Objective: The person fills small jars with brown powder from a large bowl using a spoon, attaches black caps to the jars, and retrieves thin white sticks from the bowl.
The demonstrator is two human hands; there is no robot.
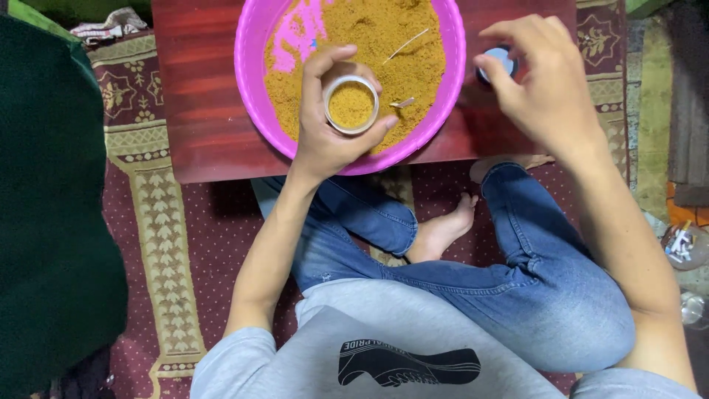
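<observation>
fill state: small round tin (pixel 351 105) looks full to the rim with ochre powder, so by my read the scooping part is done
lid state: not on yet; small round cap (pixel 499 61) lies on the counter (pixel 199 111), right of the basin, well apart from the tin
left to do: judging by this, cap and tin have yet to meet; no closed tins in view
left hand (pixel 329 125): curled round the tin, thumb on the near right side, fingers over the far rim; firm wrap, tin upright, held over the near part of the basin
right hand (pixel 543 81): half open, fingers arched, fingertips at the cap; can't tell whether it grips or only touches
pink basin (pixel 247 52): on the counter, far centre, holds loose powder (pixel 384 37), bare pink patch at far left
stray bits: thin pale stick (pixel 408 42) in the powder, far side of the tin
</observation>
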